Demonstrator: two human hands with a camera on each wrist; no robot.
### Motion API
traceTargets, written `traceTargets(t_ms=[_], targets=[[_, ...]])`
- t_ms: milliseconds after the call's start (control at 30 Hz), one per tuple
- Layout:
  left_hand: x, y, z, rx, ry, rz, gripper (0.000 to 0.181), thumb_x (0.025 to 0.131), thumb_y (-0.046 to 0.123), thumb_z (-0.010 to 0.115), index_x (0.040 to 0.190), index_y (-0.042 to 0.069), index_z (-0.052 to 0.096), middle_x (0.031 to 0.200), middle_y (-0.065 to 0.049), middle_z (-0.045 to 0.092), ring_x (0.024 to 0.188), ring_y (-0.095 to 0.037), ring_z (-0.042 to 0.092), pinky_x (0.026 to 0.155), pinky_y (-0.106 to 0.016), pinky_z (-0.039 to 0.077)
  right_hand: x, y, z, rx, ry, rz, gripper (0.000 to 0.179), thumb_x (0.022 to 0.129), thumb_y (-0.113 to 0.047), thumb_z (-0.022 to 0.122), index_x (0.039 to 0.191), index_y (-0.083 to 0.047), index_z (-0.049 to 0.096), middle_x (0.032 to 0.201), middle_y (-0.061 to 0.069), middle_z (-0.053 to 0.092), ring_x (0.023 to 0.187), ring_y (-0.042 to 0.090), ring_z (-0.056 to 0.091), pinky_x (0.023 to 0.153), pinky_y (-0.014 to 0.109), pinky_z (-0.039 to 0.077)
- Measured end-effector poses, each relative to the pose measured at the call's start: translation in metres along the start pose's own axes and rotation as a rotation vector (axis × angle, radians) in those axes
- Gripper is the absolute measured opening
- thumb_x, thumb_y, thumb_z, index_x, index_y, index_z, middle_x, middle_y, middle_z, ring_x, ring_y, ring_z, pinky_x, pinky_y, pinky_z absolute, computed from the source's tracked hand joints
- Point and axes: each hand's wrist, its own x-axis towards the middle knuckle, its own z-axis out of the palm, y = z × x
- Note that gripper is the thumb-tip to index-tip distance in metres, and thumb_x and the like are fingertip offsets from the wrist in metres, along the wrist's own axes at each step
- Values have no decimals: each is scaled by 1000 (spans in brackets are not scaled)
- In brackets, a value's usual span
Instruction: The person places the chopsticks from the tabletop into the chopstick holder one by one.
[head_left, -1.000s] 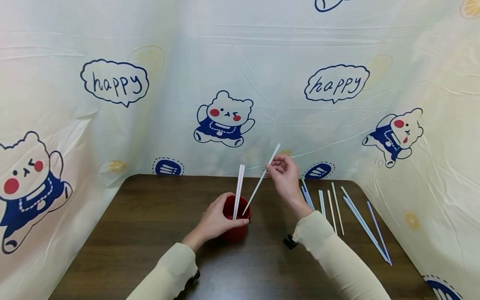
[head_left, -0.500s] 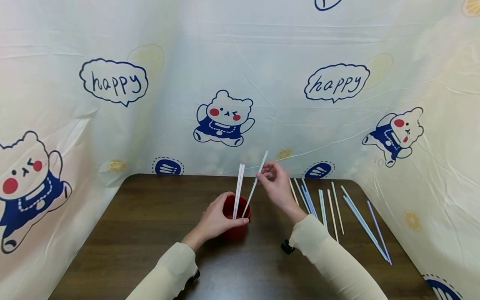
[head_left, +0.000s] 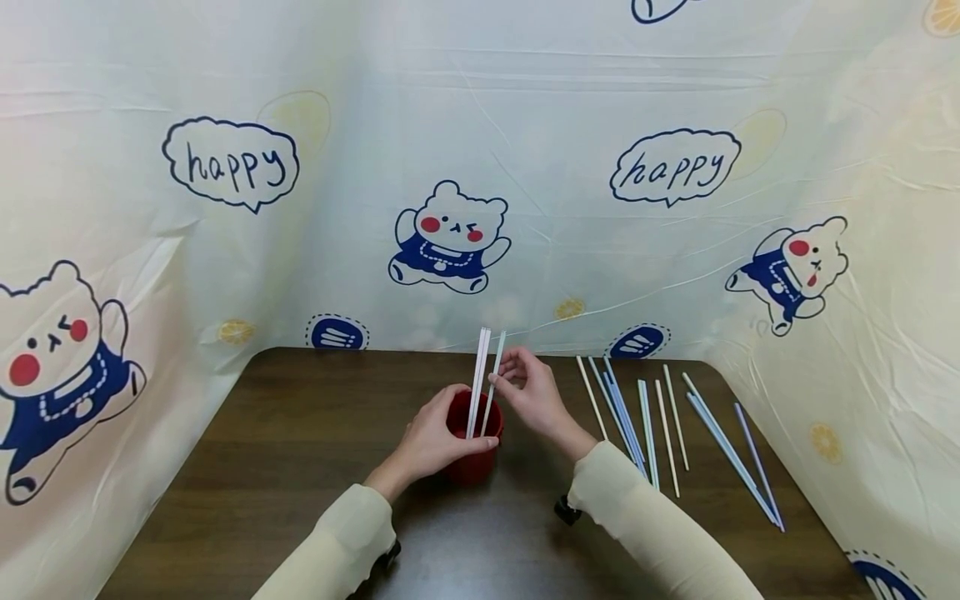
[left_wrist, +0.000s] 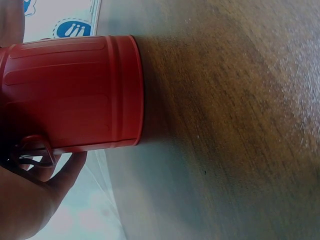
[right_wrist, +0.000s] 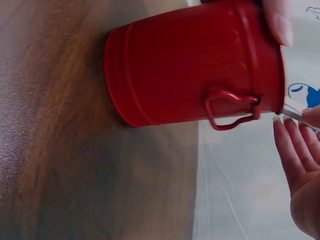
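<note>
A red metal bucket [head_left: 471, 471] with small loop side handles stands upright on the table. My left hand [head_left: 427, 437] grips it near the rim, thumb on the near side and fingers around the left. Several white sticks [head_left: 477, 379] lean together inside it. My right hand [head_left: 536, 396] pinches a thin pale stick [head_left: 496, 358] between thumb and fingers, just right of the white ones. That stick's lower end is inside the bucket. In the right wrist view, a short length of the held stick [right_wrist: 295, 116] shows at the bucket's mouth, beside the fingers.
On the right of the brown table [head_left: 300, 467] several thin sticks lie spread out: cream [head_left: 592, 400], blue [head_left: 622, 412], pale blue [head_left: 648, 433] and purple [head_left: 759, 467]. A printed curtain [head_left: 570, 125] hangs behind the table's far edge and at both sides.
My right hand has moved left and down with the pale stick, which now stands more upright, closer to the white sticks. The left hand and bucket have stayed in place.
</note>
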Motion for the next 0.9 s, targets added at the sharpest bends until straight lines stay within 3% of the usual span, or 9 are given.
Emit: traceTargets(t_ms=[200,500,900], targets=[[0,0,0,2,6,1,80,75,53,87,141,26,50,130,1,61,119,-29,60,91,-52,56,2,3,8,-66,-48,-12,21,95,-4,72,112,-3,60,95,9,68,85,20,66,77,35,57],[0,-1,3,15,28,26,83,74,53,88,143,29,50,135,5,59,119,-24,60,97,-57,50,-3,8,18,-238,-309,-48,25,99,-12,68,125,-9,67,115,5,69,100,17,68,87,36,58],[-1,2,0,-27,9,-3,83,75,51,88,144,29,48,133,2,60,120,-30,60,93,-54,55,1,4,-11,-229,-270,10,24,101,-15,66,124,-7,66,117,8,68,102,20,67,90,40,57]])
